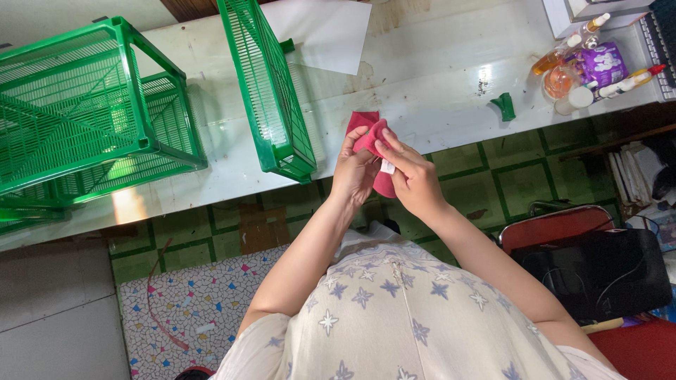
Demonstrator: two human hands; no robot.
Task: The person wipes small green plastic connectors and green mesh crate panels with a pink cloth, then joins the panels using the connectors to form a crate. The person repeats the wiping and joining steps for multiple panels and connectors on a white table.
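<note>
The left hand and right hand both pinch a small red cloth piece, fingers closed on it, holding it just above the edge of the white surface. A green plastic basket stands nearby, bottles well apart.

Both forearms bare, reaching up from the torso toward 12 o'clock, converging at the wrists. Left hand at 11 o'clock of the right, fingers curled, thumb raised. Right hand palm down, fingers pointing to 10 o'clock, pinching. Hands touching.
</note>
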